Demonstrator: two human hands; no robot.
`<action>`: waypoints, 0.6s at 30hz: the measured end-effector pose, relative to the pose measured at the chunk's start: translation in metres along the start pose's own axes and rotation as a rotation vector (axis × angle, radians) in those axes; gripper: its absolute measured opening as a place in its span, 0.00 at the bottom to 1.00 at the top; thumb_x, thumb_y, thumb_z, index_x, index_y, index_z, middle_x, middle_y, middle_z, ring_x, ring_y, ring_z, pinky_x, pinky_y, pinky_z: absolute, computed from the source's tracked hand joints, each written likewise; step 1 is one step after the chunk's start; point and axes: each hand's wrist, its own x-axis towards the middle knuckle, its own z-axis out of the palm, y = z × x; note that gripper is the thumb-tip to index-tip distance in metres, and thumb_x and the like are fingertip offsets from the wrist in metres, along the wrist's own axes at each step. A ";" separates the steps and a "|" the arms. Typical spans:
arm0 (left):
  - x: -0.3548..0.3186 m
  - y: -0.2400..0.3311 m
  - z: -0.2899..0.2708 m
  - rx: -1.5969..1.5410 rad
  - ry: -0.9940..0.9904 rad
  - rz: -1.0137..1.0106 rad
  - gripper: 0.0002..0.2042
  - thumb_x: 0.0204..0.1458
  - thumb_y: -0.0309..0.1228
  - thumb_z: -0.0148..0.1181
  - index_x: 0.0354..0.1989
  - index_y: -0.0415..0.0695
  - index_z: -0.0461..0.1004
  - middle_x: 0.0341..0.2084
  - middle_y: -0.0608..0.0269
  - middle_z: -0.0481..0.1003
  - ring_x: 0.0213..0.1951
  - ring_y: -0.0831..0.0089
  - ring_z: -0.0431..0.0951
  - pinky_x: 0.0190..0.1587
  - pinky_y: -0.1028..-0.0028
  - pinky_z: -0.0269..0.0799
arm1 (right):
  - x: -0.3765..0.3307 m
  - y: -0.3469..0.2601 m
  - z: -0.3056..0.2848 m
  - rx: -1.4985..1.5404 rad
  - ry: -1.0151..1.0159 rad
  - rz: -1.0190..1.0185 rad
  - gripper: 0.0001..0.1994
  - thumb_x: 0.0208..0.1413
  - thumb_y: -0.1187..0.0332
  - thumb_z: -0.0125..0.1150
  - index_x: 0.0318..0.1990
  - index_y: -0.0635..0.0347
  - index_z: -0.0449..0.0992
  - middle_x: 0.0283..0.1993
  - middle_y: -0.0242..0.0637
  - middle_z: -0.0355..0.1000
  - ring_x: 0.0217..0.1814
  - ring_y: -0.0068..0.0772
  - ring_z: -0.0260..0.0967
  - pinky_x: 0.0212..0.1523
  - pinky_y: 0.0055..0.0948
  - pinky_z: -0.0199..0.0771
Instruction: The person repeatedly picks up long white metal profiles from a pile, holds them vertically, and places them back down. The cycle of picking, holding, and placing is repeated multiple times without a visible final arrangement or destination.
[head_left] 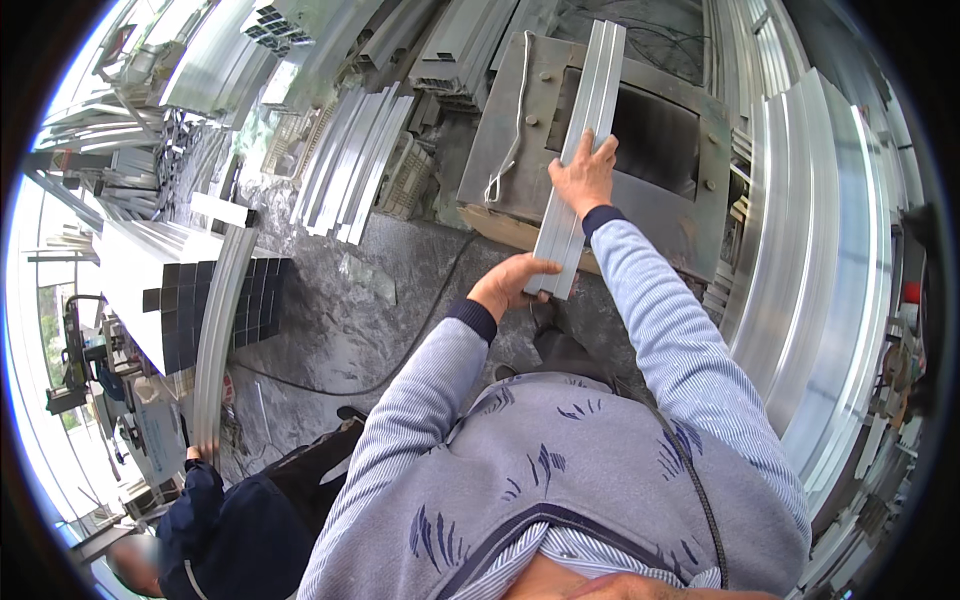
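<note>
Head view, looking down over a grey patterned sweater with striped blue-grey sleeves: a long, pale grey metal strip [585, 140] is held out in front of the body. The strip is flat and narrow, with raised ribs running along its whole length, and its surface has a dull, matte shine. It is angled slightly, its far end up near the top of the picture and its near end just ahead of the chest.

The near end is gripped by the left hand [510, 283], fingers curled around the edge. The right hand [585, 172] is laid over the middle of the strip, fingers spread and wrapped over its right side.

The strip is held above a grey metal machine table [520, 130] with bolts at its corners and a dark rectangular opening [655, 135]. A loop of white cord [508, 150] lies on the table's left part.

Stacks of similar silver metal bars [350, 165] are seen to the left on the dark floor [350, 300], and more long bars [830, 280] are stood along the right. At lower left, another person in dark blue clothing [235, 530] is partly seen.
</note>
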 end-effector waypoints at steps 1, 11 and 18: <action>-0.010 -0.014 0.000 0.007 -0.005 -0.002 0.28 0.64 0.37 0.68 0.70 0.34 0.74 0.57 0.50 0.86 0.54 0.60 0.90 0.31 0.79 0.78 | -0.018 0.000 -0.002 0.010 -0.001 0.004 0.49 0.57 0.54 0.73 0.80 0.71 0.57 0.78 0.80 0.46 0.73 0.83 0.64 0.74 0.58 0.72; -0.100 -0.155 -0.011 -0.028 -0.040 0.008 0.31 0.62 0.41 0.74 0.70 0.37 0.74 0.56 0.51 0.86 0.54 0.58 0.89 0.31 0.74 0.78 | -0.185 -0.022 -0.023 0.006 -0.034 0.034 0.49 0.58 0.54 0.73 0.81 0.69 0.56 0.81 0.78 0.44 0.72 0.82 0.66 0.70 0.57 0.77; -0.163 -0.236 -0.015 -0.056 0.017 -0.033 0.30 0.65 0.43 0.72 0.70 0.37 0.74 0.55 0.48 0.86 0.53 0.59 0.90 0.29 0.74 0.79 | -0.285 -0.041 -0.036 0.024 -0.098 0.070 0.50 0.57 0.52 0.74 0.81 0.69 0.56 0.81 0.76 0.43 0.72 0.79 0.67 0.69 0.55 0.79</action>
